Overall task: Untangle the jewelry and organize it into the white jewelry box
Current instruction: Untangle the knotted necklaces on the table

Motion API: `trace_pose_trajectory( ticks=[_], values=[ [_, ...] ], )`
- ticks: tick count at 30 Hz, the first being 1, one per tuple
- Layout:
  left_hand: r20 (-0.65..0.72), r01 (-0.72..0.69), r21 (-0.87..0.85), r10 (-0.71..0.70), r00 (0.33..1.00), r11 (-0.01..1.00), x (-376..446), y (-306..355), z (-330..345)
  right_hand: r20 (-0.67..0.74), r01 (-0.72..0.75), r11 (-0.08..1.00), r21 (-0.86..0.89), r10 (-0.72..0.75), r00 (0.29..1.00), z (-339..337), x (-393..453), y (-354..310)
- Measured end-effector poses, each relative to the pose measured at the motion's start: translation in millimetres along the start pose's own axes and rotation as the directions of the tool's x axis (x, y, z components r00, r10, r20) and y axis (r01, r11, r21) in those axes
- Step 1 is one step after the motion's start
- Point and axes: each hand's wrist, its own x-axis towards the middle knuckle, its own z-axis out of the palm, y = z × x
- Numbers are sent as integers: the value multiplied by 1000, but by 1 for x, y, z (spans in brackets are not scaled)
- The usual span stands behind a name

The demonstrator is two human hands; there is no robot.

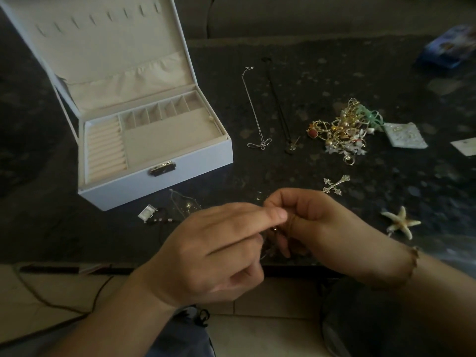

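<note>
Left hand [216, 251] and right hand [311, 222], fingers curled, pinch a fine metal piece between them; tangled gold jewelry heap [342, 130] on dark speckled table [283, 86]; open white jewelry box [154, 140], fabric-lined, left.

The small piece between the left hand [216, 251] and the right hand [309, 222] is almost fully covered by the fingers; only a thin bit of metal shows, and its kind cannot be told. The tangled pile of jewelry [342, 130] is too dense to separate into single pieces. The lid of the white jewelry box [164, 173] is cut by the top edge. The blue object [448, 47] at the far right is blurred.
</note>
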Motion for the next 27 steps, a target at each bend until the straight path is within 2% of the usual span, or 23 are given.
trace_pose_trajectory(
  ticks=[3,8,11,13,15,17,18,20,22,23,24,27],
  values=[
    [-13,73,28,-73,997,997,-1,1,0,-41,39,999,32,-37,998,-1,1,3],
    [31,85,137,-90,995,987,-4,-6,1,-46,121,989,91,-117,992,-2,1,5],
    [69,115,175,-129,989,978,-6,-12,6,-46,168,986,21,-167,985,0,0,3],
    [76,235,127,-246,966,964,-6,-13,7,-22,175,984,-21,-175,984,1,-1,3],
    [63,427,-27,-425,903,904,-2,-11,3,-7,170,985,-39,-170,985,2,-1,3],
    [63,593,-214,-595,801,776,4,-8,0,-7,144,990,-2,-144,989,1,-2,3],
    [91,661,-314,-671,736,682,7,-6,-1,-9,128,991,21,-128,992,1,-2,3],
    [229,753,-539,-796,561,376,15,-3,0,-23,125,992,-11,-125,992,0,-1,4],
    [426,733,-680,-809,404,8,19,-2,2,-33,142,988,-65,-145,989,0,-1,4],
    [510,711,-692,-780,362,-123,20,-2,3,-38,150,986,-73,-153,988,0,-1,4],
    [574,704,-680,-745,340,-204,20,-2,3,-40,159,984,-79,-162,986,1,-2,3],
    [678,721,-630,-656,331,-288,18,-4,1,-43,180,977,-116,-186,982,0,-2,2]
  ],
)
